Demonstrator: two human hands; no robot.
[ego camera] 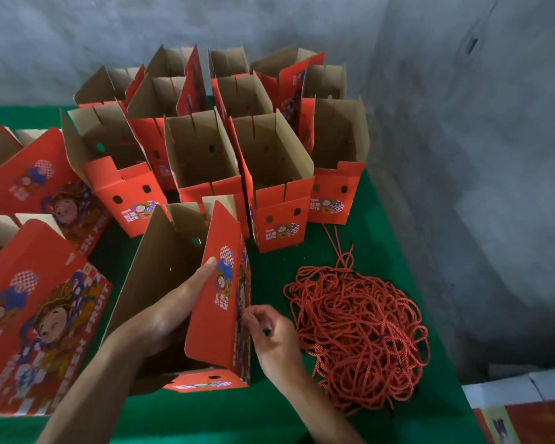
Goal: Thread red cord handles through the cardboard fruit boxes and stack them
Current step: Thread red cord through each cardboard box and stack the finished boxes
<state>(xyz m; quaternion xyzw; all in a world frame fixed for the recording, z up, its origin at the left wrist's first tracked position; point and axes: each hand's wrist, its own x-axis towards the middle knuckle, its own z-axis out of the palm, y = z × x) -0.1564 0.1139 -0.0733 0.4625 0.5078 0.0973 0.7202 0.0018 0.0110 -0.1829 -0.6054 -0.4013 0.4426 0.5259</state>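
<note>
An open red cardboard fruit box (215,315) stands near the front of the green table (269,418). My left hand (177,309) reaches inside it, with the fingers flat against the inner face of its right wall and the fingertips over the top edge. My right hand (269,338) is at the outer side of that wall with curled fingers pinching at something small there; the cord in it cannot be made out. A tangled pile of red cords (359,334) lies just right of the box.
Several open red boxes (276,174) stand upright in rows at the back of the table. Flat printed boxes (39,334) lie at the left. A grey wall rises behind and to the right. More cartons (523,411) sit at the lower right.
</note>
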